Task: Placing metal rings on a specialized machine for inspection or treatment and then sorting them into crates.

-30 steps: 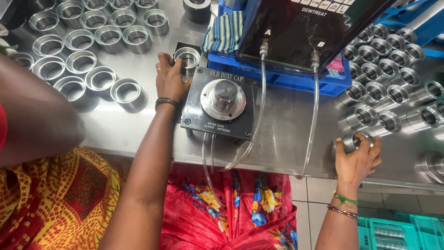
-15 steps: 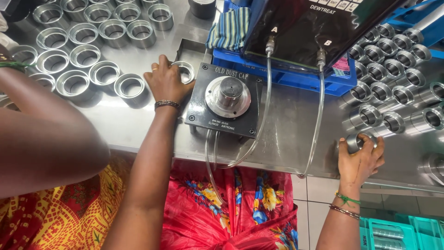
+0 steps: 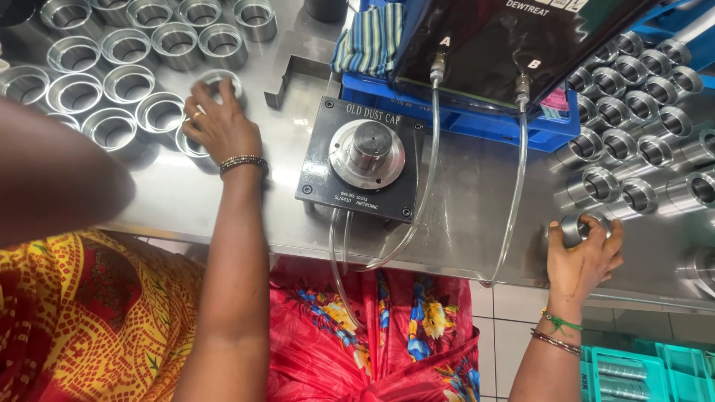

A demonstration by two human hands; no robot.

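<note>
I find lighting bright and even from overhead. Glare marks the steel bench at twelve o'clock. My left hand shows motion blur.

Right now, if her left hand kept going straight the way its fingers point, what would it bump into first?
The left hand already rests on a metal ring; straight beyond lie the other metal rings toward the table's far edge, probably next.

left hand outstretched, right hand curled, gripping
</note>
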